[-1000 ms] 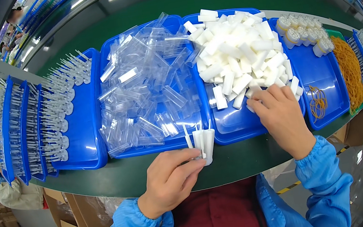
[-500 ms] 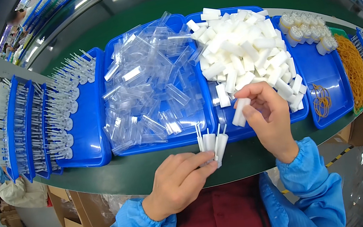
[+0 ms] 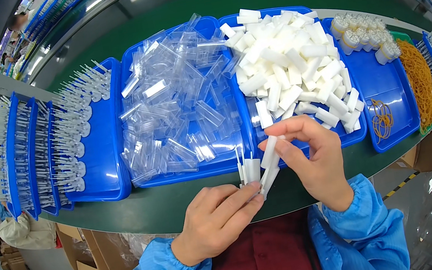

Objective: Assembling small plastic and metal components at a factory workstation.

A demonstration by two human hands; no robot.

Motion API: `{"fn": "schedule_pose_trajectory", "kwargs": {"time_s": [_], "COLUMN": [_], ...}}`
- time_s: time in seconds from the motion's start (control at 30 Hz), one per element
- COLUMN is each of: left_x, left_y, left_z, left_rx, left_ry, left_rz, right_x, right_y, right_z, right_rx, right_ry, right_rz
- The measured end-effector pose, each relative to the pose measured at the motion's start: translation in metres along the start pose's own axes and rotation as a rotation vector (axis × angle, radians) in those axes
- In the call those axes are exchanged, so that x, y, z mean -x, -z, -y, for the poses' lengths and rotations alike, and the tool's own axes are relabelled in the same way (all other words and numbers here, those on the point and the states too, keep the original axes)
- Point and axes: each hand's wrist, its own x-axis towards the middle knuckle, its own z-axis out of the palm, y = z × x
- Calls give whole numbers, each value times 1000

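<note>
My left hand (image 3: 218, 219) is closed around a small bunch of thin white sticks (image 3: 238, 159), with a white foam block (image 3: 253, 170) among them. Between thumb and fingertips, my right hand (image 3: 312, 156) pinches another white foam block (image 3: 269, 152), tilted, its lower end against the right side of the bunch. Whether a stick runs inside this block is hidden. Just beyond my right hand, a blue tray (image 3: 360, 137) is heaped with loose white foam blocks (image 3: 288, 58). Left of it, a second blue tray (image 3: 166, 179) holds clear plastic sleeves (image 3: 177, 101).
At the left, a blue tray (image 3: 104, 158) holds rows of white sticks with round ends (image 3: 69, 152), beside upright stacked trays (image 3: 18, 155). To the right, another blue tray (image 3: 391, 99) has bundled white pieces (image 3: 364, 35) and rubber bands (image 3: 382, 119); more rubber bands (image 3: 418, 80) fill a green tray.
My right hand has moved left and slightly down, bringing its foam block from over the tray's front edge to the bunch in my left hand. The left hand has barely shifted.
</note>
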Motion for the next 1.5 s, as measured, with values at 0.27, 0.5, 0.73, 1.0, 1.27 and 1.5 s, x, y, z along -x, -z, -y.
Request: {"fn": "schedule_pose_trajectory", "kwargs": {"time_s": [0.27,0.5,0.73,1.0,1.27,1.5], "left_x": [-2,2,0,1,8,15], "left_y": [0,-3,-5,-8,-13,-8], "left_z": [-4,-6,-6,-2,2,6], "left_rx": [-30,-32,3,22,154,280], "left_ry": [11,8,26,78,179,225], "left_rz": [-19,-4,-18,-73,-256,-198], "right_x": [-1,-3,7,14,21,21], "right_y": [-5,-4,-5,-10,-11,-18], "right_z": [6,6,-9,-3,-17,-22], "right_rx": [-90,-358,256,143,505,364], "right_ry": [-38,-242,303,185,613,510], "right_rz": [-68,-26,-165,-96,5,29]}}
